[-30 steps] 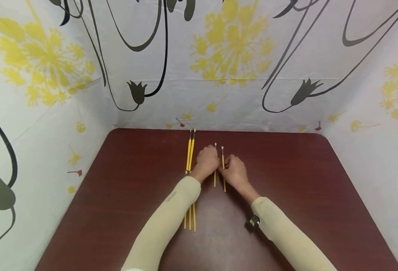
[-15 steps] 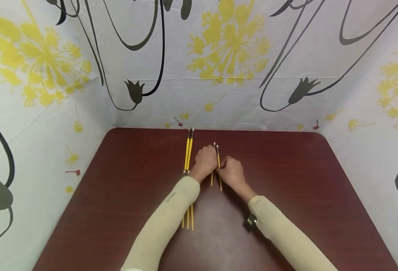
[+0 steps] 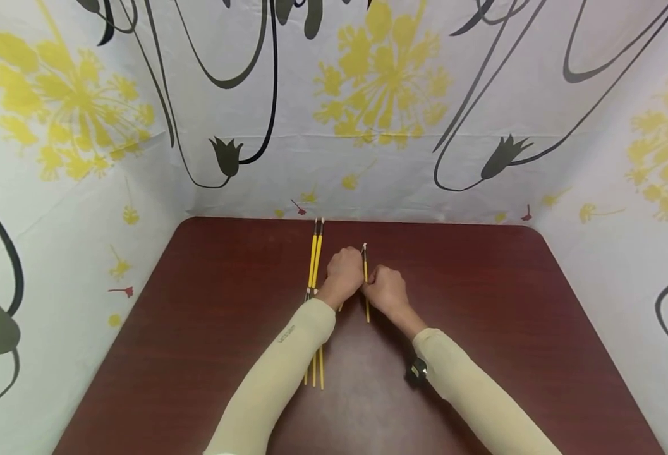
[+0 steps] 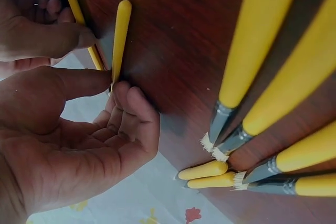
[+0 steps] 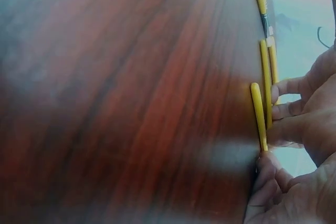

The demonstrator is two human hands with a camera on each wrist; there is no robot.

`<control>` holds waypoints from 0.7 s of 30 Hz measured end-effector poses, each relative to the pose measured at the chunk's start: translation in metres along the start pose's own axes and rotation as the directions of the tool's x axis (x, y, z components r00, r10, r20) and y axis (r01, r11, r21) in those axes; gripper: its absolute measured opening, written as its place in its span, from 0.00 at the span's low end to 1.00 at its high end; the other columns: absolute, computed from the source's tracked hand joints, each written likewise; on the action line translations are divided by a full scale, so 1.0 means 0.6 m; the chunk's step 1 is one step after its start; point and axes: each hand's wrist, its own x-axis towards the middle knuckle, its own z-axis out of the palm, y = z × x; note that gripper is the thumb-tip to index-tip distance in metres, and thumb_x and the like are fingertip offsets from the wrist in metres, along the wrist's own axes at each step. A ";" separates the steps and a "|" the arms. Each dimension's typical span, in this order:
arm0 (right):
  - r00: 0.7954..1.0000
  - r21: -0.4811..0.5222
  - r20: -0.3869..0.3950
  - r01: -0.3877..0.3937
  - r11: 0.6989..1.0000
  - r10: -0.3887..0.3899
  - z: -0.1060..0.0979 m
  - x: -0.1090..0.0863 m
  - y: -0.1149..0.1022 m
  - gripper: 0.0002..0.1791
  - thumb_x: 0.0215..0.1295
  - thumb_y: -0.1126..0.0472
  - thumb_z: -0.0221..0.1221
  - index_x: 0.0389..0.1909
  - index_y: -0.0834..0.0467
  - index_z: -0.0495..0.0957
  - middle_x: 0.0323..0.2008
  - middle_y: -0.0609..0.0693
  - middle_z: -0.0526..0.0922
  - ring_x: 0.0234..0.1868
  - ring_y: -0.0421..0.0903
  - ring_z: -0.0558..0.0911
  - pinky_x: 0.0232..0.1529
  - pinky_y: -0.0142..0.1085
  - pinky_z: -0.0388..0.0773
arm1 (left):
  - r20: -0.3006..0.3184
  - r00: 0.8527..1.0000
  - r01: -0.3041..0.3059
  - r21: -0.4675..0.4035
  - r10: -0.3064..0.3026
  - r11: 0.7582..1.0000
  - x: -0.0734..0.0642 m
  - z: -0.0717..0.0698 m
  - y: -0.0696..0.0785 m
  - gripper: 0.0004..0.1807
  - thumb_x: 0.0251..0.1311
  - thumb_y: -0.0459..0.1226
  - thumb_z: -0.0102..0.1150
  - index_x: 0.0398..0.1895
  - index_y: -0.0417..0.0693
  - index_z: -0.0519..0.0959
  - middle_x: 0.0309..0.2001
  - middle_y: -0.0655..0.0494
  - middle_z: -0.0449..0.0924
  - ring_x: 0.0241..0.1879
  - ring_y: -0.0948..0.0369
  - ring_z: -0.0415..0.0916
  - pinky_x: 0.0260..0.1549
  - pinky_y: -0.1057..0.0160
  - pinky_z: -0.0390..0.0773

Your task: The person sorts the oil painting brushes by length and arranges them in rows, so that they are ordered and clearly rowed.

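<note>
My left hand pinches a thin yellow-handled paintbrush between thumb and fingers, its rounded handle end sticking out. Just to its right, my right hand pinches a second yellow paintbrush, which lies nearly straight away from me. In the head view the tips of both brushes come together beside my left knuckles, and most of the left brush is hidden under that hand. The left wrist view has the right hand close beside the left, thumb on its brush.
Left of my hands lie more yellow paintbrushes: two reach the table's far edge, and several lie nearer, partly under my left sleeve. The brown table meets a patterned cloth wall at the back and sides.
My right hand has brought its brush left, up against the left hand's. The handle end of the left brush has swung left under my left hand.
</note>
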 end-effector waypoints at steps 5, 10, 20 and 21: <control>0.999 0.008 0.012 0.030 1.000 -0.030 0.026 0.026 0.037 0.22 0.56 0.59 0.62 0.07 0.49 0.66 0.07 0.41 0.64 0.10 0.39 0.63 0.16 0.37 0.63 | -0.004 1.000 -0.002 -0.006 0.002 1.000 -0.001 -0.002 0.000 0.12 0.77 0.38 0.54 0.46 0.39 0.84 0.39 0.46 0.84 0.27 0.57 0.82 0.19 0.63 0.78; 0.999 0.015 0.042 0.001 1.000 -0.002 0.026 0.025 0.030 0.25 0.57 0.57 0.62 0.04 0.48 0.65 0.05 0.40 0.61 0.09 0.39 0.61 0.14 0.35 0.60 | -0.011 1.000 -0.013 -0.002 0.013 1.000 -0.007 -0.002 -0.004 0.12 0.76 0.37 0.56 0.42 0.40 0.86 0.37 0.47 0.86 0.28 0.55 0.84 0.22 0.60 0.81; 1.000 0.020 0.021 -0.019 1.000 0.019 -0.009 0.008 0.010 0.24 0.59 0.52 0.66 0.07 0.51 0.71 0.08 0.41 0.70 0.13 0.41 0.69 0.20 0.34 0.67 | 0.007 1.000 -0.030 -0.025 0.030 0.999 0.001 -0.004 -0.012 0.11 0.72 0.38 0.59 0.39 0.40 0.86 0.37 0.47 0.87 0.31 0.54 0.86 0.27 0.59 0.83; 1.000 0.018 0.022 -0.018 1.000 0.018 -0.012 0.008 0.010 0.23 0.59 0.52 0.66 0.08 0.51 0.72 0.09 0.41 0.71 0.14 0.41 0.70 0.21 0.34 0.67 | 0.007 1.000 -0.029 -0.047 0.029 0.998 0.003 -0.005 -0.013 0.11 0.72 0.38 0.58 0.37 0.40 0.86 0.36 0.47 0.87 0.29 0.54 0.84 0.26 0.58 0.82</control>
